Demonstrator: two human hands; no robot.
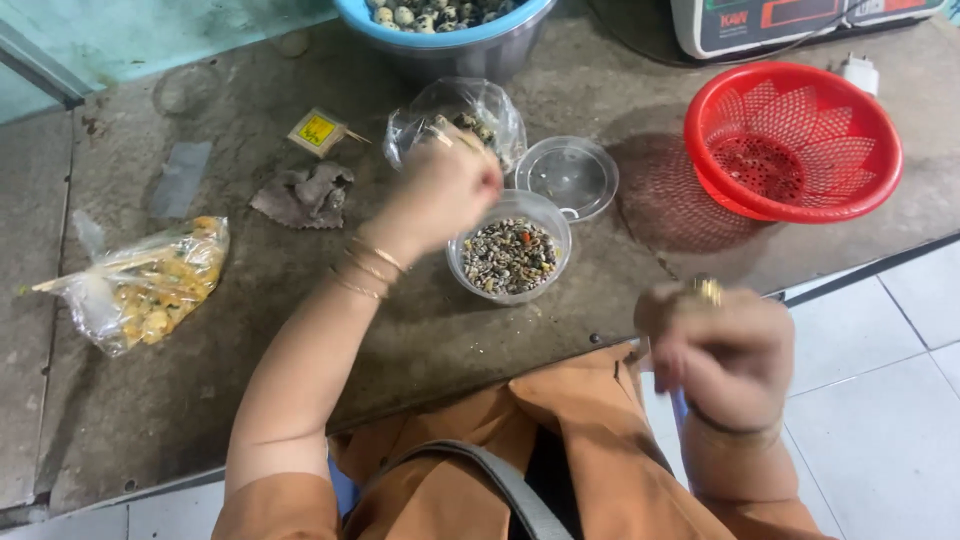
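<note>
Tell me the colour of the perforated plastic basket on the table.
Red; the perforated plastic basket shows clearly in the head view, at the right.

Food stall: stone counter, scale, basin of eggs.

The left hand is raised over the counter, just left of and above the clear cup of shell fragments. The cup lid lies just beyond the cup. The plastic basket sits beyond the right hand. A filled plastic bag lies far left of the left hand. The bowl of quail eggs stands beyond it.
</note>
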